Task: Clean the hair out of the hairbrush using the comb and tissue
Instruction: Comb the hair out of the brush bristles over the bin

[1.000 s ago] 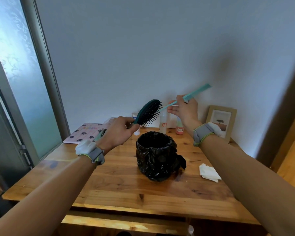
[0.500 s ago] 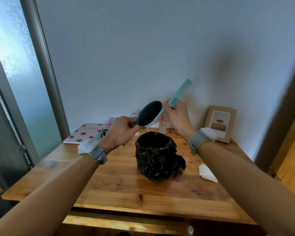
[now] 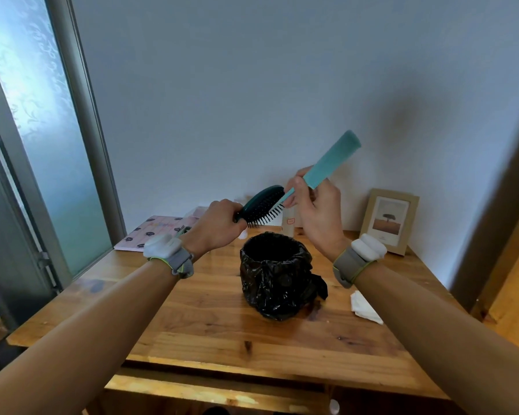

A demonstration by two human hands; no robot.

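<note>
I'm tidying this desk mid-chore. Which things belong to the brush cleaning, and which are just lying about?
In use:
hairbrush in left hand
comb in right hand
tissue, waiting on the table
lined bin, under the brush

Lying about:
picture frame
patterned notebook
small bottle

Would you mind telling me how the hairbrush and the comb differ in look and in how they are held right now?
The hairbrush is dark teal with an oval head and black bristles; the comb is lighter teal, flat and straight. The left hand grips the hairbrush by its handle, while the right hand pinches the comb mid-length. The hairbrush is tilted bristles-down; the comb slants up to the right. Both are held above the black-lined bin.
</note>
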